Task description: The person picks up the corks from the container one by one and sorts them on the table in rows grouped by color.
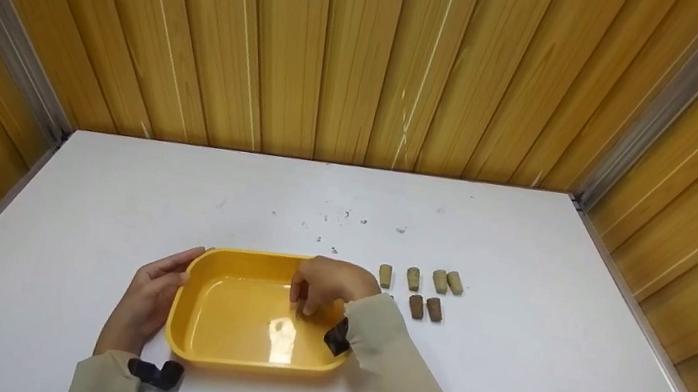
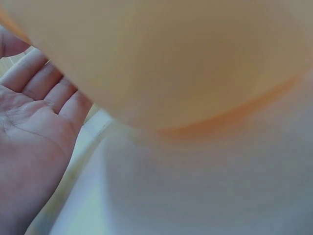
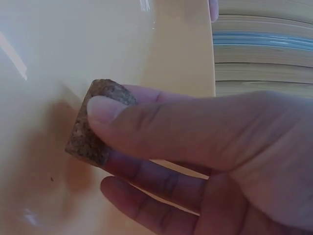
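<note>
My right hand reaches inside a yellow plastic tub. It pinches a brown speckled cork stopper between thumb and fingers, just over the tub's floor. The left hand lies along the tub's left side, its extended fingers touching the outer wall and the thumb near the rim. Right of the tub, several light tan cork stoppers lie in a row on the table. Two brown stoppers lie just below that row. The right hand and sleeve cover part of the tub's right side.
Everything rests on a white table with small dark marks behind the tub. Wood-patterned panels rise at the back and both sides, with grey metal posts at the corners. Black straps are on both wrists.
</note>
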Demonstrator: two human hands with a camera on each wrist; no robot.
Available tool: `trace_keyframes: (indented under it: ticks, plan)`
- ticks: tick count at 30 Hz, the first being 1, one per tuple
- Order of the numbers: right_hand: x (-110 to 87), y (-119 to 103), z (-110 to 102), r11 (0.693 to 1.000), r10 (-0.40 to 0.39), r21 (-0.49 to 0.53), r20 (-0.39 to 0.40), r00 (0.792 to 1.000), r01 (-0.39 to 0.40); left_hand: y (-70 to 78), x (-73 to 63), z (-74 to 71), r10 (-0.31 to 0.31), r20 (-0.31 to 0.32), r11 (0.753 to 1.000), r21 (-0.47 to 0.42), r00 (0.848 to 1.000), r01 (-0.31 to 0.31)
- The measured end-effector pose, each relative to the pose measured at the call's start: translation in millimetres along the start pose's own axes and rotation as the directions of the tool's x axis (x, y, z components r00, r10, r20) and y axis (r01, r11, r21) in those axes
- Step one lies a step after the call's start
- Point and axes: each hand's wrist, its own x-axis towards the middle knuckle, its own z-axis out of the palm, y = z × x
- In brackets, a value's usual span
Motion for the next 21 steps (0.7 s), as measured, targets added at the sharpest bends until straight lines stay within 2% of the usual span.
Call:
trace_keyframes:
  ticks: [10,18,21]
  plan:
    - [-13.3,3,-13,0.997,-0.077,0.011,-0.026,0.997,0.077,0.4,-0.4,-1.2,0.003,-0.016,1.000,0.024,1.000,-0.003]
    - [-27.4,10,-21,0.990,-0.131,0.036,-0.088,0.987,0.135,1.1,-0.3,-1.4,-0.007,0.018,1.000,0.007,1.000,0.006]
    - [-34.8,15,-25,0.985,-0.148,0.071,-0.123,0.981,0.157,0.6,0.1,-0.6,-0.006,0.009,1.000,0.006,1.000,0.006]
